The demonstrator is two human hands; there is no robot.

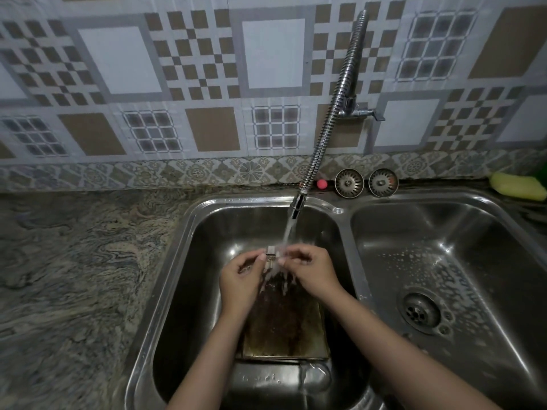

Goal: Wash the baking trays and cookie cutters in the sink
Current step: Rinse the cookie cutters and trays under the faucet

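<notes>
Both hands are over the left sink basin (189,261), under the running stream from the flexible faucet (297,204). Between them is a small metal cookie cutter (270,253). My left hand (241,281) pinches its left side with fingertips, and my right hand (310,272) pinches its right side. Water splashes off the cutter and runs down. Below the hands a stained, browned baking tray (284,329) lies flat in the basin, partly hidden by my forearms.
The right basin (444,232) holds soap suds and an open drain (420,312). Two sink strainers (349,182) (383,182) and a small pink ball (321,184) stand on the back ledge. A yellow sponge (518,186) lies at far right. Granite counter (74,261) spreads left.
</notes>
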